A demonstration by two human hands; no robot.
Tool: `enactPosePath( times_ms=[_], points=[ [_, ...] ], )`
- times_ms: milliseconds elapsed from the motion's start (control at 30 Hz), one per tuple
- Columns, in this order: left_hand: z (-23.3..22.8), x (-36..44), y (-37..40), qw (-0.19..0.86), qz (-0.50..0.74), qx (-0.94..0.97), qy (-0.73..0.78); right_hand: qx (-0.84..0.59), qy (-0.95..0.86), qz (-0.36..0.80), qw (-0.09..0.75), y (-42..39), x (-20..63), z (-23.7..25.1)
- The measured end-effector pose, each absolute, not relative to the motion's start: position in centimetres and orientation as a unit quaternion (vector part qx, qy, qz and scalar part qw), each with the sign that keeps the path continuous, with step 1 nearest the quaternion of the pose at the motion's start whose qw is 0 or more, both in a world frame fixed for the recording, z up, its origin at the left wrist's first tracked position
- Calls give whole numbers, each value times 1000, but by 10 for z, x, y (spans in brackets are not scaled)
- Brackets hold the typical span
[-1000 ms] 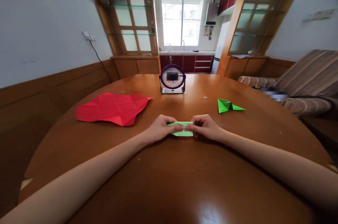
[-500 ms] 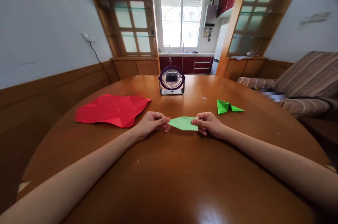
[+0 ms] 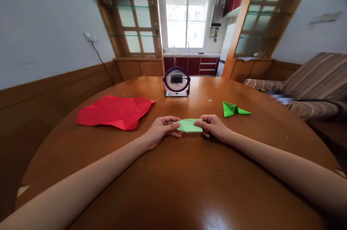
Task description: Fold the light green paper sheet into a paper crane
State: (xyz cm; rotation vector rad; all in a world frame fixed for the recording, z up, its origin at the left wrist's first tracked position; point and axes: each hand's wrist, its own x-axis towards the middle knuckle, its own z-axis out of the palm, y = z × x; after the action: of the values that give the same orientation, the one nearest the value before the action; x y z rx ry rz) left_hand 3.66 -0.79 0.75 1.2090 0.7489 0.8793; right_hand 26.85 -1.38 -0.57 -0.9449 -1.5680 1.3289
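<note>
table [image 3: 173, 186]: round, glossy brown wood | far centre: fan [image 3: 176, 81], upright | left: red paper [image 3: 115, 111], creased, lying flat | right: green fold [image 3: 234, 109] | centre: pale green paper [image 3: 189, 125] held between both hands, contact with table unclear

You're in a home dining rm: round wooden table [image 3: 189, 172], striped sofa [image 3: 317, 78] at right, kitchen w/ red cabinets [image 3: 193, 64] & window [image 3: 186, 20] behind glass-pane partition [image 3: 132, 17].
</note>
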Motion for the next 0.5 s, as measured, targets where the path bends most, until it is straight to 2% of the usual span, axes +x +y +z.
enactPosePath(
  times_ms=[267,400,500],
  points=[
    [3,35,-2,653,455,497,347,-345,-608,550,457,-12,270,-6],
    [3,36,-3,641,467,497,352,-371,-648,388,540,-16,270,-6],
    [4,36,-4,640,475,502,337,-369,-719,275,521,-20,268,-5]
  ],
)
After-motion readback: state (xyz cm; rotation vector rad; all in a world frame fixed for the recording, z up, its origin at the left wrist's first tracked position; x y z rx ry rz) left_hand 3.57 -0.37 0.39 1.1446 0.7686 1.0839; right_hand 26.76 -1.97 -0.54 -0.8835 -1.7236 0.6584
